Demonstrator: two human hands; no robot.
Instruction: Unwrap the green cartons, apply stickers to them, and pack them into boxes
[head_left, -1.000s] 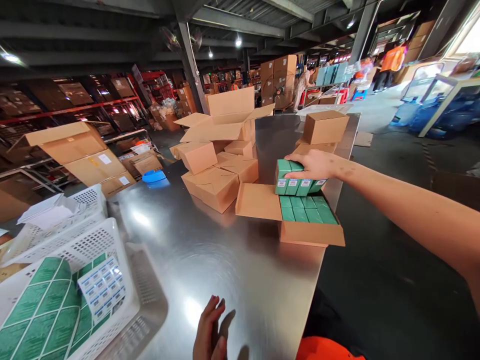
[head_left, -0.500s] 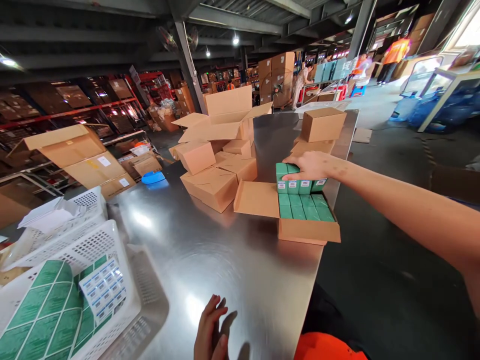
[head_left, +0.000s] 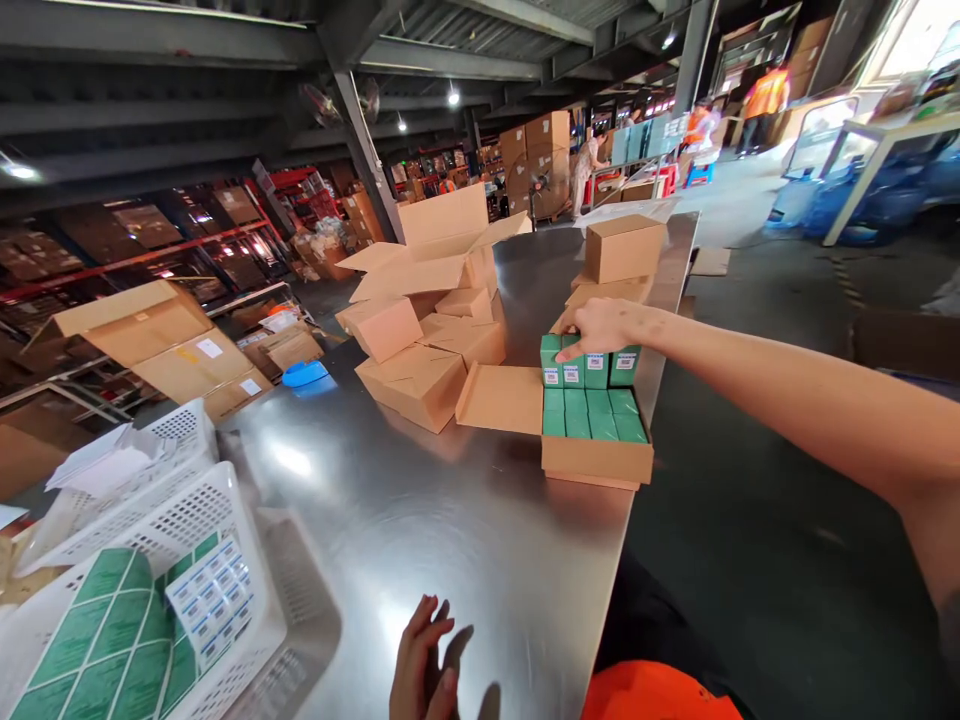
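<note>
A row of four green packs (head_left: 589,367) is gripped from above by the right hand (head_left: 606,324), fingers curled over the tops. Each pack bears a small white label. The row stands upright in the open carton (head_left: 596,458), behind flat-lying green packs. The left hand (head_left: 421,672) is held open, fingers loosely together.

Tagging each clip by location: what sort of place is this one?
Most likely a warehouse packing station: a steel table strewn with cardboard cartons, storage racks behind, and an open carton of green boxes.
</note>
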